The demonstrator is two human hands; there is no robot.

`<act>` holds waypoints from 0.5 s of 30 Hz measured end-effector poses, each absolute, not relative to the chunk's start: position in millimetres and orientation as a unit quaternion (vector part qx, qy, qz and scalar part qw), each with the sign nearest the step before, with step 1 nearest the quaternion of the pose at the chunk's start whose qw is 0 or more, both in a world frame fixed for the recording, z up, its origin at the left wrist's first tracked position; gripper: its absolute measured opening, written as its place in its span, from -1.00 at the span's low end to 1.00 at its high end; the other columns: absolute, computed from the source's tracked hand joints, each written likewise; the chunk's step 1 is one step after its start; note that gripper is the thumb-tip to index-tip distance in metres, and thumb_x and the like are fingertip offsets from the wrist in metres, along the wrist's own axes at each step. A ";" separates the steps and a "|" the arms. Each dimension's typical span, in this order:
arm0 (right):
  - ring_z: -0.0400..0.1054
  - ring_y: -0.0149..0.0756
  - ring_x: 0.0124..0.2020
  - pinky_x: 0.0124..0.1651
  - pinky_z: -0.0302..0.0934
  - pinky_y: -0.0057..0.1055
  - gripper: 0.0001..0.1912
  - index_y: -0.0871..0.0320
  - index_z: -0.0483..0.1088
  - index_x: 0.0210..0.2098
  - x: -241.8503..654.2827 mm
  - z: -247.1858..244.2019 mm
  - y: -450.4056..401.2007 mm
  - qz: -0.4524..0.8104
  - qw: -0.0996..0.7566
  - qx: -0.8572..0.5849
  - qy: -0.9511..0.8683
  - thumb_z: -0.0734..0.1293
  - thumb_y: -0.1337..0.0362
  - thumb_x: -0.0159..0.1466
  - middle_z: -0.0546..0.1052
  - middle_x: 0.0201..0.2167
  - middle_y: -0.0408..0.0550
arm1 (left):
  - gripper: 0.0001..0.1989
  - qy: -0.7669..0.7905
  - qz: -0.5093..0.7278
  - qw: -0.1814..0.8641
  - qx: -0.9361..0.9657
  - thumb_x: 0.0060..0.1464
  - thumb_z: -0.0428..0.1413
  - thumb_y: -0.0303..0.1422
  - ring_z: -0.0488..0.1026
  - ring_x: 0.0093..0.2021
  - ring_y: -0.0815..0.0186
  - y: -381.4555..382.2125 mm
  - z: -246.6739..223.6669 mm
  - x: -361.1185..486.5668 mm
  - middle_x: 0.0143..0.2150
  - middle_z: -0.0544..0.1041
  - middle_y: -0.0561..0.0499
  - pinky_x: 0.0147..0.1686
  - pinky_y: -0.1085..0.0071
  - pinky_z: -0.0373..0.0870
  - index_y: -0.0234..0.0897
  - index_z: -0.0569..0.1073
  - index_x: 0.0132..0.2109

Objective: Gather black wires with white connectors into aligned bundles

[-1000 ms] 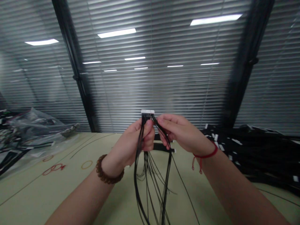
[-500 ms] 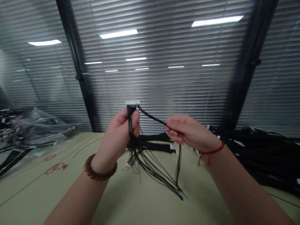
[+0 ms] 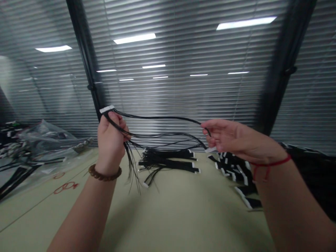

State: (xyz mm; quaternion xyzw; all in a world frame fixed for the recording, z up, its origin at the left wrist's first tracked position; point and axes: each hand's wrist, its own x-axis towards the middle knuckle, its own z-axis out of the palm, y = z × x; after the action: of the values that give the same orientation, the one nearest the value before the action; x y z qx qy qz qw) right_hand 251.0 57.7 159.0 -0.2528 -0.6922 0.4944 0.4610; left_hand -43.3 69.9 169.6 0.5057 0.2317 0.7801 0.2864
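Note:
My left hand (image 3: 111,134) is closed around the black wires just below a long white connector (image 3: 107,109), which sticks up above my thumb. These wires belong to a black wire harness (image 3: 162,118), stretched out in the air between both hands. My right hand (image 3: 223,134) pinches a strand at the harness's other side, its fingers curled. A smaller white connector (image 3: 210,149) hangs right under those fingers; whether they touch it I cannot tell. Loose wire ends (image 3: 132,168) dangle below my left hand.
Bundled black harnesses (image 3: 175,161) with white connectors lie mid-table. More harnesses (image 3: 233,168) are piled at the right. At the left are a clear plastic bag (image 3: 49,134) and red string loops (image 3: 65,187). Window blinds (image 3: 170,94) stand behind the table (image 3: 178,217).
My hands have moved apart, left hand leftward, right hand rightward and slightly up. The wires that drooped to the table are now drawn out between them. The white connector is tilted.

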 end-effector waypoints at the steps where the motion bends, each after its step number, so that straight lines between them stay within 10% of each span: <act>1: 0.29 -0.48 -0.36 -0.36 0.27 -0.58 -0.46 0.08 0.41 -0.12 250.0 158.4 57.8 0.487 0.454 -0.256 -0.701 0.48 0.47 -0.11 0.38 -0.27 -0.11 | -0.71 0.233 0.781 0.279 0.507 0.05 0.14 -0.11 -0.01 -0.65 0.47 71.3 169.1 -44.0 -0.63 0.11 0.22 -0.65 0.46 -0.11 -0.17 0.27 -0.44; 7: 0.25 -0.47 -0.32 -0.33 0.25 -0.58 -0.46 0.10 0.39 -0.10 249.2 158.8 55.9 0.435 0.428 -0.274 -0.744 0.48 0.48 -0.09 0.35 -0.27 -0.12 | -0.82 0.266 0.758 0.238 0.546 0.18 0.00 -0.19 0.31 -0.56 0.46 75.2 167.9 -52.1 -0.53 0.34 0.27 -0.53 0.45 0.10 -0.15 0.26 -0.33; 15: 0.31 -0.41 -0.25 -0.27 0.24 -0.57 -0.70 0.16 0.39 -0.27 252.0 158.1 58.0 0.394 0.422 -0.299 -0.759 0.40 0.51 0.00 0.39 -0.22 -0.07 | -0.83 0.294 0.759 0.075 0.577 0.20 -0.03 -0.20 0.18 -0.58 0.50 75.3 165.8 -54.9 -0.55 0.25 0.25 -0.57 0.50 0.08 -0.17 0.24 -0.30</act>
State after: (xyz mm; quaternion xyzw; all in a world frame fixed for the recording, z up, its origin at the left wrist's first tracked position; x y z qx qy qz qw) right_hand 252.0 58.0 158.1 -0.2994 -0.7595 0.3939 0.4224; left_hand -54.9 75.3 165.8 0.5768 0.2936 0.7586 0.0750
